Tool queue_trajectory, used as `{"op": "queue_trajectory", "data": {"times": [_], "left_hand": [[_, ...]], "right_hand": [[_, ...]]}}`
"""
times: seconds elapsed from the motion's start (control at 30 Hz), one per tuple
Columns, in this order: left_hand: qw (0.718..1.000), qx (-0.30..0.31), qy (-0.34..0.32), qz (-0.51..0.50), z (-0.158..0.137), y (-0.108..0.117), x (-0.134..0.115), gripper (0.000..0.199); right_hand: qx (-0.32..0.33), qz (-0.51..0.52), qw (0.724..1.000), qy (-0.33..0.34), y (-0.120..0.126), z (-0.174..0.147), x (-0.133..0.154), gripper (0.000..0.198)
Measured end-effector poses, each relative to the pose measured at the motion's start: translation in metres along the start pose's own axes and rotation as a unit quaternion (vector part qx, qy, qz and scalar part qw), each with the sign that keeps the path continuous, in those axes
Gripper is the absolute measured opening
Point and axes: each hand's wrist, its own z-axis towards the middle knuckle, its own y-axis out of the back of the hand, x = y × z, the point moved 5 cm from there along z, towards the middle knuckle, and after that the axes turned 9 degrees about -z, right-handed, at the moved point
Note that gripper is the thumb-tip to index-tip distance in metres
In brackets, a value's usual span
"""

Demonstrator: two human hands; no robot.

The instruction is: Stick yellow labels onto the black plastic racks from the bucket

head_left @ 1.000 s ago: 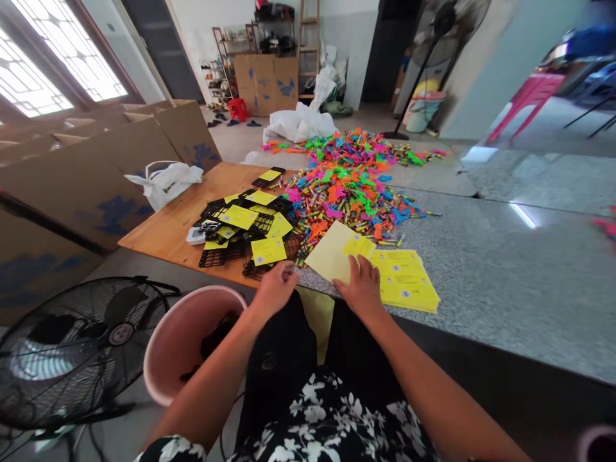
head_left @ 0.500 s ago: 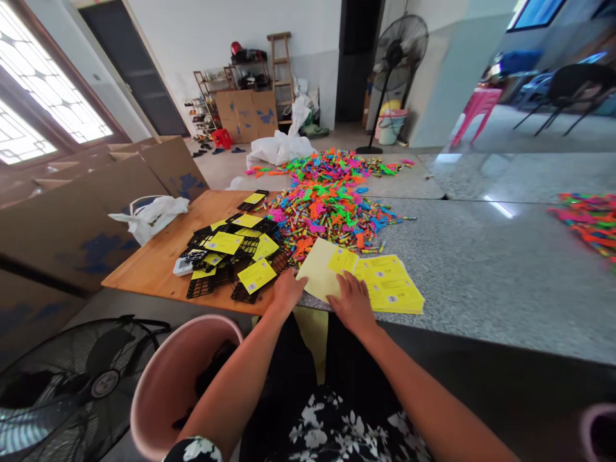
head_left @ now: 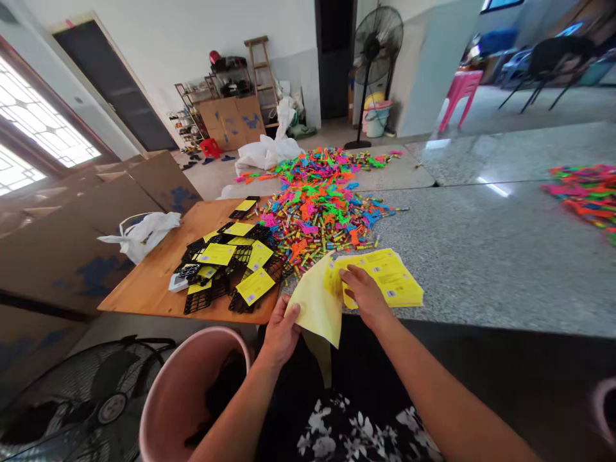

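A pale yellow sheet (head_left: 315, 298) is lifted off the table and curves, its lower corner hanging past the table edge. My left hand (head_left: 283, 330) pinches its left side, thumb on top. At its upper right edge, the bent fingers of my right hand (head_left: 366, 295) grip the sheet. Beneath and to the right lies a stack of bright yellow printed sheets (head_left: 394, 276), partly covered by my right hand. Left of my hands is a heap of black plastic grids (head_left: 197, 301) with yellow printed cards (head_left: 255, 287) on them.
Small colourful plastic pieces (head_left: 322, 212) form a large pile behind the sheets; another pile (head_left: 584, 192) lies far right. A white bag (head_left: 142, 234) is at the wooden board's left edge. Below are a pink bin (head_left: 161, 391) and a fan (head_left: 110, 407); cardboard boxes (head_left: 96, 237) stand left.
The pale sheet has risen from lying on the table to being bent up between my hands. My left hand has moved down toward me; my right hand has shifted to the sheet's edge.
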Motion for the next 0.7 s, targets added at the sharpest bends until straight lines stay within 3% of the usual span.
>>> {"op": "queue_trajectory", "data": {"times": [0.2,0.33,0.4,0.47,0.57,0.7], "left_hand": [[0.995,-0.037,0.0,-0.097,-0.018,0.023,0.002,0.039],[0.997,0.019,0.047,-0.053,-0.021,0.038,-0.003,0.035],[0.995,0.069,0.059,-0.03,-0.019,0.039,-0.017,0.041],[0.995,0.1,0.023,0.006,-0.013,0.037,-0.041,0.053],[0.981,0.141,-0.008,0.135,-0.006,0.021,-0.069,0.061],[0.928,0.192,0.081,0.309,-0.004,-0.004,-0.062,0.046]], "right_hand": [[0.011,0.061,0.995,-0.077,0.003,-0.02,-0.001,0.063],[0.076,0.119,0.989,-0.042,0.003,-0.025,0.01,0.053],[0.091,0.068,0.994,0.006,0.007,-0.027,0.02,0.051],[0.137,-0.027,0.989,0.039,0.008,-0.03,0.03,0.053],[0.219,-0.189,0.951,0.106,0.002,-0.038,0.044,0.054],[0.255,-0.304,0.896,0.199,-0.01,-0.042,0.054,0.056]]}}
